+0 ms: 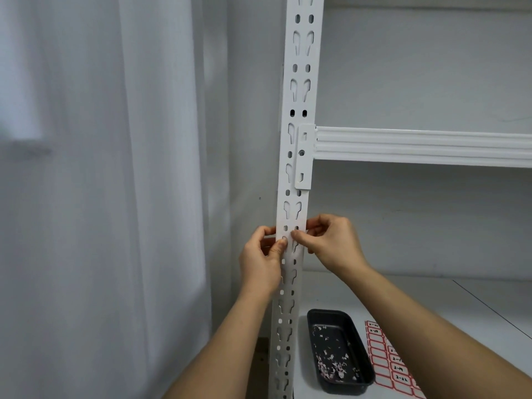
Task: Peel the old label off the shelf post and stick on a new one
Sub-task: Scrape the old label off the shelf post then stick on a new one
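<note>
A white slotted shelf post (299,105) runs up the middle of the head view. My left hand (262,257) wraps the post's left edge, thumb pressed on its front face. My right hand (331,240) comes from the right, thumb and fingertips pinched at the post's face beside my left thumb. Whatever is under my thumbs is hidden; no label shows on the post there. A sheet of red-bordered labels (391,364) lies on the lower shelf at the bottom right.
A dark rectangular tray (312,326) holding several small paper scraps sits on the white lower shelf (431,298) next to the label sheet. A white shelf beam (417,146) crosses at mid height. White curtains (115,197) hang to the left.
</note>
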